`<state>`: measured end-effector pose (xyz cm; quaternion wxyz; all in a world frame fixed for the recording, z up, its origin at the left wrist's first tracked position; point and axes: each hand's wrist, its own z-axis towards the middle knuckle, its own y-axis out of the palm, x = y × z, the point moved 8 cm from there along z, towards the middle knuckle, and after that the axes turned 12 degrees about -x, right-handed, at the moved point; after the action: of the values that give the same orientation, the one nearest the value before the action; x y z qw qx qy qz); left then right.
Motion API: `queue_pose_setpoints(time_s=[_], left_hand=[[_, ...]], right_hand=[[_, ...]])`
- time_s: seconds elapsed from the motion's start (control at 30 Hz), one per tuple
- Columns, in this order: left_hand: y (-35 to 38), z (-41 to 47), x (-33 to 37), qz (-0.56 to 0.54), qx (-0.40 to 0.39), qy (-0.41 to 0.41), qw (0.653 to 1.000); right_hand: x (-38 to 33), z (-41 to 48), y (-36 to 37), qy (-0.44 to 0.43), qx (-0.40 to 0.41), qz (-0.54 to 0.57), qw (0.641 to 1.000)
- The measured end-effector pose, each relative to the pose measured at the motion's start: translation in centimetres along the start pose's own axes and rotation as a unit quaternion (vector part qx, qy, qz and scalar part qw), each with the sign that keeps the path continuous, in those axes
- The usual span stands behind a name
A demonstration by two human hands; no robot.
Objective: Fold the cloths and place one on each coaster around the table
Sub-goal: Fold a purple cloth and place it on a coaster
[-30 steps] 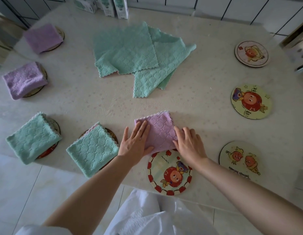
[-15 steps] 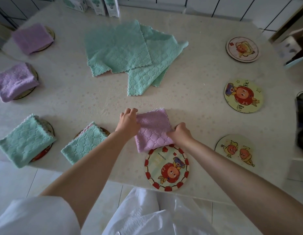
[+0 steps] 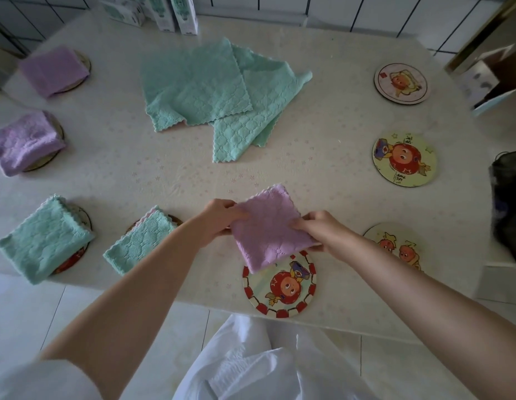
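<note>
Two hands grip a folded purple cloth (image 3: 268, 226): the left hand (image 3: 215, 219) at its left edge, the right hand (image 3: 317, 229) at its right. Its near corner overlaps the red-rimmed coaster (image 3: 279, 287). Fingers beneath are hidden.

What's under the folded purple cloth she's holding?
Under the purple cloth, held by left hand and right hand, only the red-rimmed coaster's far edge is covered.

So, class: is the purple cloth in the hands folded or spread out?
Folded: the purple cloth is a small square, held at its sides by the left hand and right hand.
</note>
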<state>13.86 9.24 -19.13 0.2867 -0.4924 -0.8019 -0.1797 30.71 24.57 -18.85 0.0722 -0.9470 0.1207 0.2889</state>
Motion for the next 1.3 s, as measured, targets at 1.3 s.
queue_pose_setpoints(time_s=[1.3], left_hand=[[2.3, -4.4, -1.2, 0.45, 0.203, 0.046, 0.869]], right_hand=[[0.8, -1.6, -3.2, -0.134, 0.072, -0.397, 0.905]])
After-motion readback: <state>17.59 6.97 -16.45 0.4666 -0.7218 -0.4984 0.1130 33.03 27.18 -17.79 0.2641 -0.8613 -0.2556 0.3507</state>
